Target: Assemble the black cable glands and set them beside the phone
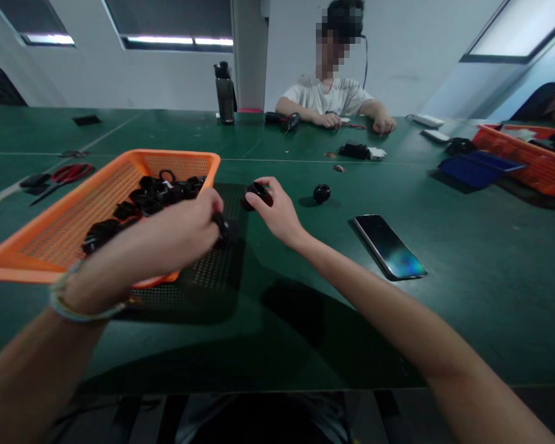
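My left hand (180,228) is closed on a small black part (221,227) just past the right edge of an orange basket (41,237). Inside the basket lie several black parts (155,196), partly covered by my left wrist. Thumb and fingers of my right hand (280,209) grip a round black part (255,195) over the green table, right of the basket. Another round black part (322,193) rests on the table to the right of my right hand.
A phone (390,246) lies right of my right forearm. Red-handled scissors (69,174) are at the left. Across the table (277,145) sit a bottle (224,94) and a person (326,95). A blue tray (478,168) and another orange basket (527,161) stand at the right.
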Tool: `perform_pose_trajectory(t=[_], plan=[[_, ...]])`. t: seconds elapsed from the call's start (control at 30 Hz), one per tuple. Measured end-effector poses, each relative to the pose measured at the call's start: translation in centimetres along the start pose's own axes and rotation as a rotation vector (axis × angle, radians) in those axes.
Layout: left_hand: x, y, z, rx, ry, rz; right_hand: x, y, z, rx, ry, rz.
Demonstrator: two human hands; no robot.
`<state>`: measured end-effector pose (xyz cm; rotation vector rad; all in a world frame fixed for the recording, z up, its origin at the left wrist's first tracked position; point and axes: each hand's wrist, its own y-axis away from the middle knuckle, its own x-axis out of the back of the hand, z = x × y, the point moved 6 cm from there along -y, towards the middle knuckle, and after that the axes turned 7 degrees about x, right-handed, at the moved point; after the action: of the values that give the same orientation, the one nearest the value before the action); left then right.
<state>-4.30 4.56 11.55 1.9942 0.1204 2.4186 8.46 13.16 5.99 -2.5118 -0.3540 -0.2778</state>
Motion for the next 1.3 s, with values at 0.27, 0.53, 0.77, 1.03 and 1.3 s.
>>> perform_pose_trajectory(t=[0.27,0.53,0.77,1.03,1.3], plan=[[-9.4,-2.1,5.6,-0.084,-0.185,-0.232,4.6,6.9,1.3,-0.013,0.330,-0.138],[-9.8,-3.5,3.9,-0.024,-0.099,-0.143,5.2,8.5,1.9,-0.091,0.398,-0.233],[-10.0,-2.4,3.4,-0.145,0.031,0.115,5.2,8.4,2.2,-0.119,0.341,-0.215],[-10.6,-2.5,3.6,-0.243,0.135,0.126,5.4,8.4,2.3,-0.127,0.344,-0.220],[-10.3,-2.2,3.3,-0.239,0.381,0.108,5.7,8.4,2.0,-0.122,0.348,-0.178]])
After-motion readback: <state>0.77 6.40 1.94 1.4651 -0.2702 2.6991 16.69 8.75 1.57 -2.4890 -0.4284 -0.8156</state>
